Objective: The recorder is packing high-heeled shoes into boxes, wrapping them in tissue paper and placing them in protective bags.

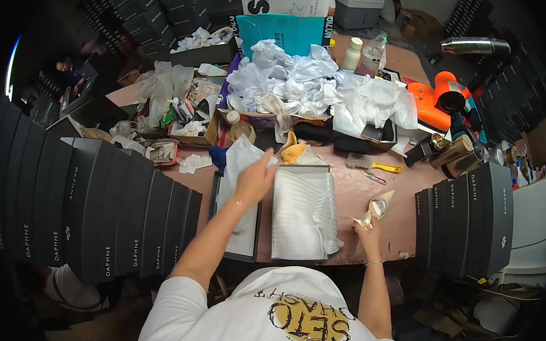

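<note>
My left hand (255, 179) reaches forward above the open shoe box, fingers on a sheet of white tissue paper (239, 158) that rises from the box's left half (233, 230). The right half of the box (303, 215) is lined with white tissue. My right hand (369, 228) is at the table's front right and grips a cream pointed high-heel shoe (379, 207) by its heel end, toe pointing away from me.
A heap of crumpled white tissue (302, 85) fills a box at the back. Stacks of dark shoe boxes stand left (92, 210) and right (471, 218). A yellow-handled brush (372, 164), an orange tool (437, 102), a yellow cloth (292, 152) and bottles lie around.
</note>
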Action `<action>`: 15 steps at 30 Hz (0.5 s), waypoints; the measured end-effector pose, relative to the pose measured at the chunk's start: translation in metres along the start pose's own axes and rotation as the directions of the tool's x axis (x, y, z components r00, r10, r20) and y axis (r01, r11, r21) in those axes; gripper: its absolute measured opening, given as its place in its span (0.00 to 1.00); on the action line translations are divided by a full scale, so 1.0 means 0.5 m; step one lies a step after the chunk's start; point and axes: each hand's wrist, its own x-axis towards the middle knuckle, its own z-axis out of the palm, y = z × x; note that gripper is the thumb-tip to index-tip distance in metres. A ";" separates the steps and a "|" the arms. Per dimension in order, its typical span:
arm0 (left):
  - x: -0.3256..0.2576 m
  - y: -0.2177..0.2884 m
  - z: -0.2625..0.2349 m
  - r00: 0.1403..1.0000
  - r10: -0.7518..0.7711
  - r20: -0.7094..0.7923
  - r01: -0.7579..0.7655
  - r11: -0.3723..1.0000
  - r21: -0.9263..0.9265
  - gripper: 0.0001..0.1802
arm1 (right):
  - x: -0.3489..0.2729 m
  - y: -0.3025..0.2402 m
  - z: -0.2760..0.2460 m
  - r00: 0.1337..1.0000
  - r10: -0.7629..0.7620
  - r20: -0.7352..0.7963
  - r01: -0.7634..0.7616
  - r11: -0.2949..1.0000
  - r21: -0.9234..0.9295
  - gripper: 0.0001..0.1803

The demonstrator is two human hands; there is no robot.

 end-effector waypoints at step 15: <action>-0.007 -0.085 -0.130 0.962 0.088 -0.258 -0.085 0.996 0.024 0.06 | -0.135 -0.390 -0.058 0.523 -0.441 0.730 -0.548 0.482 0.684 0.51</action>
